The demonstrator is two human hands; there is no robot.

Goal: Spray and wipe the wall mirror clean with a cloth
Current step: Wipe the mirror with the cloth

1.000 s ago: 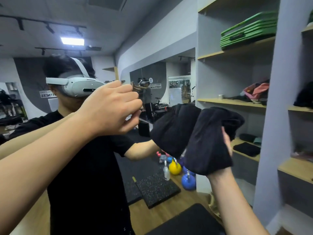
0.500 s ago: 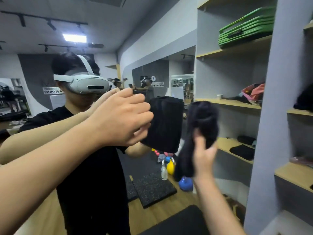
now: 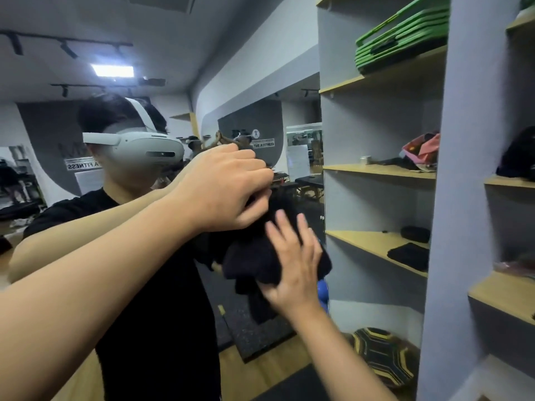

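Our left hand grips the top of the black cloth with curled fingers; just below it, our right hand presses flat-fingered on the cloth against the wall mirror.

grey wall shelving with wooden boards holds green mats; wooden floor below.

Left hand at frame centre, fingers curled, pinching the top of a bunched black cloth; right hand below it, fingers spread flat against the cloth.
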